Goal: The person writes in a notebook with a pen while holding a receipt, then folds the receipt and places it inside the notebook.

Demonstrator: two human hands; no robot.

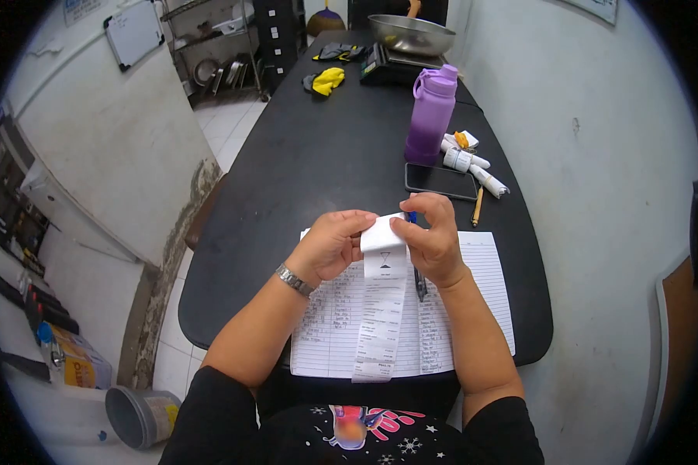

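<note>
A long printed receipt (380,318) hangs down over an open lined notebook (485,279) with handwritten columns. My left hand (333,244), with a metal watch (293,280) on its wrist, pinches the folded top of the receipt from the left. From the right, my right hand (436,244) grips the same folded end between thumb and fingers. A pen (419,285) with a blue top shows beside and partly behind my right hand; its middle is hidden by the fingers. The receipt's lower end reaches the notebook's near edge.
On the black table (318,147) lie a phone (440,182), a purple bottle (432,112), paper rolls (467,160), a yellow pencil-like stick (478,206) and yellow-black gloves (326,81). Farther back, a metal pan (412,36) rests on a scale (388,68). A wall (589,194) runs along the right.
</note>
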